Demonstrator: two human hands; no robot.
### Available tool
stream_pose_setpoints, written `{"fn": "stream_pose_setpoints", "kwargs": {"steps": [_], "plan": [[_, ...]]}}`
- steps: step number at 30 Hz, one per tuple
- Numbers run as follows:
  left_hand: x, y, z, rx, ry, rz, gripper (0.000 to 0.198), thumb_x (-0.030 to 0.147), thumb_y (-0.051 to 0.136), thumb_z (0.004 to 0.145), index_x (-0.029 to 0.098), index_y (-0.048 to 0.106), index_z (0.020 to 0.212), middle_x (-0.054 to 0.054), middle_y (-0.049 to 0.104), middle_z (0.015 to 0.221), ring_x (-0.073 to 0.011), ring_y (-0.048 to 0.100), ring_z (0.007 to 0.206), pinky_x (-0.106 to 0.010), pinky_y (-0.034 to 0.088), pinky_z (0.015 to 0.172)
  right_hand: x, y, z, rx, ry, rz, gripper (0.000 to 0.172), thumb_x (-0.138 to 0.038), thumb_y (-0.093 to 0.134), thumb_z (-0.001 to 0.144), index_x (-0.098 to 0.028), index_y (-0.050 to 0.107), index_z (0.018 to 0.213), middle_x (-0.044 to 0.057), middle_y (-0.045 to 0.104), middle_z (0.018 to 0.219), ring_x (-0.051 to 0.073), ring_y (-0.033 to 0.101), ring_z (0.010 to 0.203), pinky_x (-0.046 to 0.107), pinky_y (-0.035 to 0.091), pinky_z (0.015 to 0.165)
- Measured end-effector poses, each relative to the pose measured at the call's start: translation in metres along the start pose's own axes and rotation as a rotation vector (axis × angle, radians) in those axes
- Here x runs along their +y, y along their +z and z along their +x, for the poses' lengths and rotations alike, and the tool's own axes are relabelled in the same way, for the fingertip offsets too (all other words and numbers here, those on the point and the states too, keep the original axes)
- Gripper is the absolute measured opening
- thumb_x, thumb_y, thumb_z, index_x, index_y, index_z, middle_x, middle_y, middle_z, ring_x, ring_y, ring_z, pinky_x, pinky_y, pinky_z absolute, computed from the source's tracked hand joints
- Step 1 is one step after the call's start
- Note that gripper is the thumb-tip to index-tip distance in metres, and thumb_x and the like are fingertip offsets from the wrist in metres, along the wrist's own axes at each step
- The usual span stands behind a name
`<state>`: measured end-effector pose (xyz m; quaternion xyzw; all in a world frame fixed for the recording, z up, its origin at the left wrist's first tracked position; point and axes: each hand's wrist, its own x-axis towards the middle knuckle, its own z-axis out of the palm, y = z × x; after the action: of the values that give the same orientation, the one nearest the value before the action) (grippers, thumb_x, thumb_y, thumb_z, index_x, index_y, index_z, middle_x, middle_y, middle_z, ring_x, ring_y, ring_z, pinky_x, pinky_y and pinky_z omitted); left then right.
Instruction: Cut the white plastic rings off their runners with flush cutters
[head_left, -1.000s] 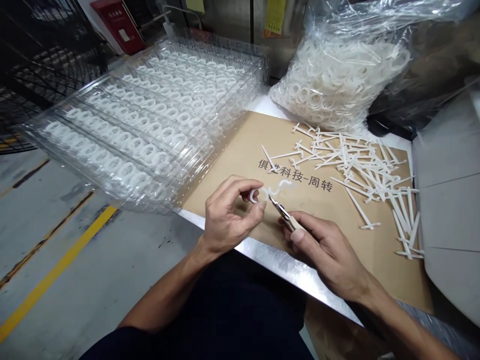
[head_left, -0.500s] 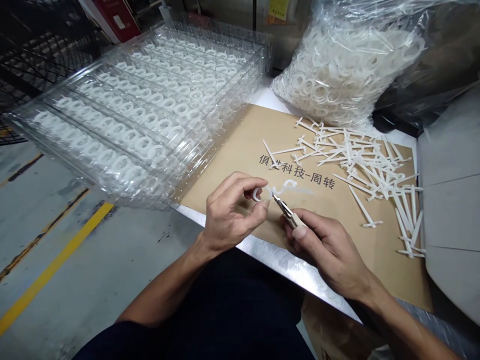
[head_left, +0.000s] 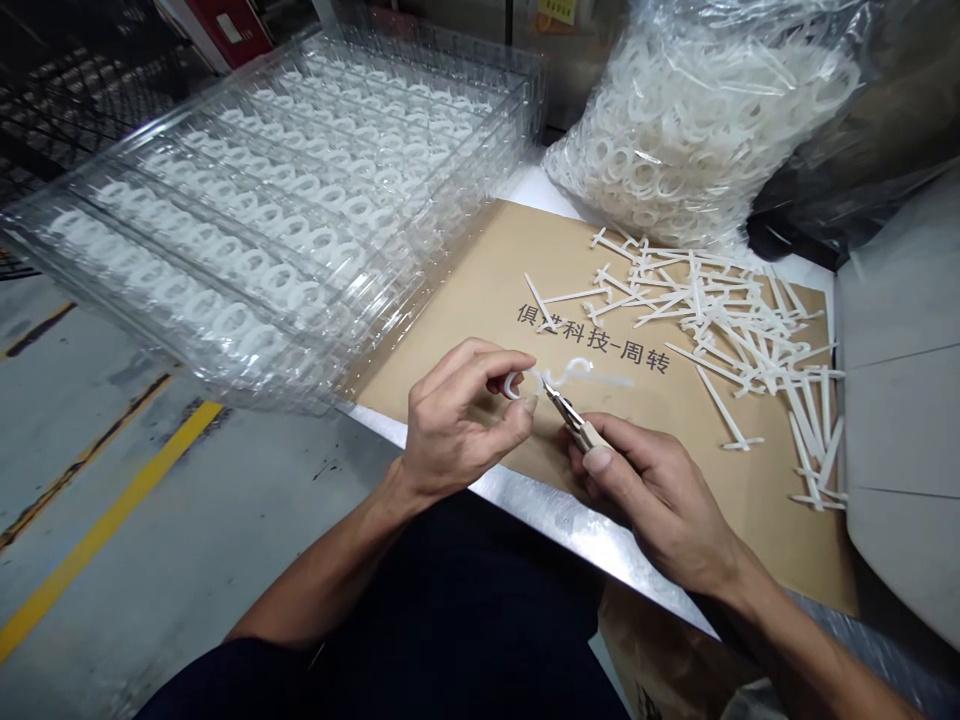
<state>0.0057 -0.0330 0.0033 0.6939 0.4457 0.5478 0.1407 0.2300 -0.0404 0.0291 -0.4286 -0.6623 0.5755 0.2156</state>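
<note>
My left hand (head_left: 469, 420) pinches a small white plastic ring (head_left: 512, 385) between thumb and fingers. Right beside that ring is a second curved white piece (head_left: 574, 370) with a thin pale stem; whether the two are joined I cannot tell. My right hand (head_left: 645, 480) is closed around light-handled cutting pliers (head_left: 574, 418), whose tips point at the gap between ring and curved piece. Both hands are above a brown cardboard sheet (head_left: 450, 310) printed with dark characters. Loose white plastic sprues (head_left: 720, 320) lie heaped on its right part.
Clear plastic trays (head_left: 360, 305) filled with rows of white rings stand at the left. At the back, a clear bag (head_left: 645, 170) bulges with many more rings. A pale grey surface (head_left: 900, 400) borders the right side. The metal table edge (head_left: 540, 510) runs in front of my body.
The camera view has shifted slightly. My hands keep nearly the same pose, with the ring and the pliers still held.
</note>
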Motion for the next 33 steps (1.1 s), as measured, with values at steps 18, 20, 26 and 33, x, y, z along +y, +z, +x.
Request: {"fn": "stream_pose_setpoints", "kwargs": {"steps": [18,20,26,33], "plan": [[-0.010,0.002,-0.013,-0.013,-0.162,-0.242,0.030,0.019,0.082,0.086,0.019,0.074,0.116,-0.007,0.071,0.099,-0.0161,0.069,0.084,-0.029,0.060,0.077,0.001,0.007,-0.005,-0.005,0.040,0.036,0.045,-0.054,0.038,0.112,-0.019,0.065,0.103,0.002,0.055,0.080,0.016,0.049,0.066,0.030,0.042,0.058],[-0.009,0.002,-0.013,0.004,-0.151,-0.228,0.029,0.019,0.083,0.086,0.019,0.075,0.114,-0.007,0.072,0.096,-0.0158,0.069,0.084,-0.028,0.059,0.077,0.002,0.010,-0.006,0.012,0.046,0.061,0.045,-0.055,0.039,0.112,-0.019,0.064,0.102,0.001,0.054,0.079,0.016,0.048,0.065,0.029,0.041,0.056],[-0.010,0.004,-0.015,0.034,-0.169,-0.195,0.025,0.024,0.082,0.087,0.018,0.076,0.111,-0.008,0.074,0.097,-0.0167,0.071,0.084,-0.029,0.061,0.075,0.007,0.011,0.000,0.090,0.073,0.150,0.047,-0.058,0.045,0.110,-0.018,0.063,0.092,0.001,0.055,0.078,0.014,0.046,0.062,0.029,0.038,0.055],[-0.009,0.003,-0.013,0.012,-0.133,-0.148,0.027,0.020,0.080,0.088,0.019,0.075,0.115,-0.007,0.074,0.097,-0.0161,0.069,0.084,-0.028,0.060,0.074,0.007,0.007,0.009,0.217,0.079,0.425,0.046,-0.060,0.056,0.105,-0.015,0.069,0.105,0.002,0.059,0.082,0.013,0.049,0.061,0.028,0.040,0.057]]}}
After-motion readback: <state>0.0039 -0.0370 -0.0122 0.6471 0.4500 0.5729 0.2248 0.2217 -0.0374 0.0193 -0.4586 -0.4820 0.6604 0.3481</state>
